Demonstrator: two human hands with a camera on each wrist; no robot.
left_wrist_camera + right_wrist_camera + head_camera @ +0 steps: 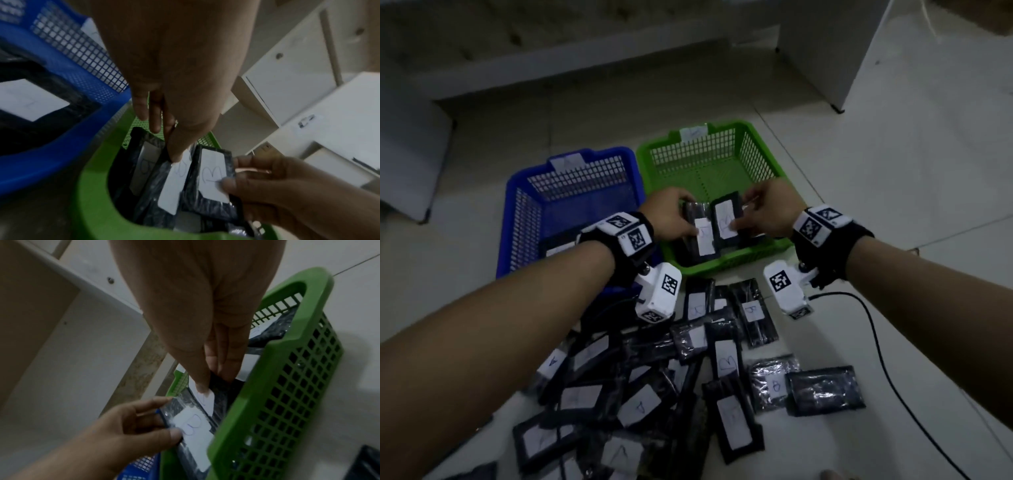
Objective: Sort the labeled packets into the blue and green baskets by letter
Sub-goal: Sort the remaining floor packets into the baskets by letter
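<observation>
While both forearms reach forward over the heap of loose packets on the floor, the two hands meet inside the green basket, which stands just right of the blue basket. The left hand pinches one B-labelled packet between thumb and fingers, its thumb pressed on the white label. Beside it, the right hand grips a second B packet in the same way, thumb on the label, fingers curled behind the far edge. Both packets are tilted, side by side, over other B packets lying in the basket. One dark packet with a white label lies in the blue basket.
</observation>
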